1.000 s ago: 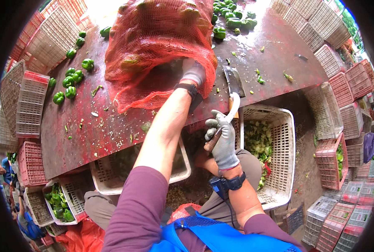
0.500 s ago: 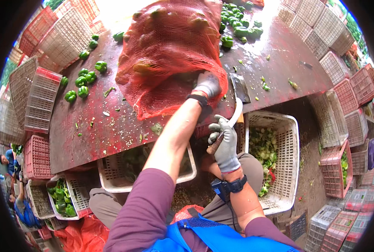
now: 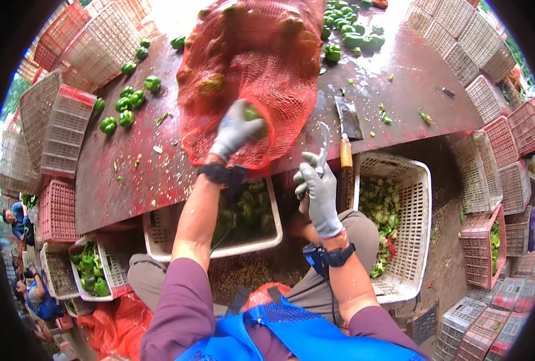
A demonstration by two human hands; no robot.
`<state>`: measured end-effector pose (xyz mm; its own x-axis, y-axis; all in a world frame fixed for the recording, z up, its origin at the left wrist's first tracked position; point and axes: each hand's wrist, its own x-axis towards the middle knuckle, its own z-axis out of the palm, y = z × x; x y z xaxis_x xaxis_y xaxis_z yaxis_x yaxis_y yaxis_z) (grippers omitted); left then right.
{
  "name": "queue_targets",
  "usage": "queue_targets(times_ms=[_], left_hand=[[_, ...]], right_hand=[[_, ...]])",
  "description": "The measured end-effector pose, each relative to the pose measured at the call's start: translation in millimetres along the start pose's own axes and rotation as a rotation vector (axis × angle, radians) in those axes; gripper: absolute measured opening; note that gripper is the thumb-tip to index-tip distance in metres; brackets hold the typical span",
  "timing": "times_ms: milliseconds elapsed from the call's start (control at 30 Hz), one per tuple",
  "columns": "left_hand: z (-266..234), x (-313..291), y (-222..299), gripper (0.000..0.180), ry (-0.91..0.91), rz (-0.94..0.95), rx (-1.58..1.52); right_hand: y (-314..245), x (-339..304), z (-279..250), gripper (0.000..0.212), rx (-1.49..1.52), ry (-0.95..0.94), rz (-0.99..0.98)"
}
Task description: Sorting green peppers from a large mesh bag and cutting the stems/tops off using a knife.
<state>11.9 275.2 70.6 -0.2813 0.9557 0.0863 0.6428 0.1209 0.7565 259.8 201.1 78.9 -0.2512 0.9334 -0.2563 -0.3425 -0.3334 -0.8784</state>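
A red mesh sack (image 3: 255,66), bulging with peppers, lies on the reddish table (image 3: 129,174) in front of me. At its near mouth my left hand (image 3: 236,131), in a grey glove, has its fingers curled round a green bell pepper (image 3: 252,113); part of the pepper is hidden by the fingers and the mesh. My right hand (image 3: 320,198), also gloved, is closed on a curved knife (image 3: 324,144) just off the table's front edge. The blade points up and away from me, and the fingers cover most of the handle.
A cleaver (image 3: 348,117) with a wooden handle lies at the table edge, right of the knife. Loose green peppers (image 3: 126,102) sit left and far right. Below are a crate of green scraps (image 3: 424,222) and another crate (image 3: 213,251). Stacked crates (image 3: 484,42) flank both sides.
My left hand has drawn back and leftward from deep inside the sack to its mouth, bringing a green pepper into sight. The right hand still grips the knife, its blade now more upright.
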Motion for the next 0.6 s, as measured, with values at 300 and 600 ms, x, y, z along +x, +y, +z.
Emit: queue_targets(times_ms=[300, 600], left_hand=[[-21, -144, -41, 0.043, 0.026, -0.402, -1.505], [-7, -206, -18, 0.041, 0.003, -0.451, -1.695]], right_hand=[[51, -15, 38, 0.062, -1.089, -0.19, -0.693], [82, -27, 40, 0.074, -1.221, -0.309, -0.77]])
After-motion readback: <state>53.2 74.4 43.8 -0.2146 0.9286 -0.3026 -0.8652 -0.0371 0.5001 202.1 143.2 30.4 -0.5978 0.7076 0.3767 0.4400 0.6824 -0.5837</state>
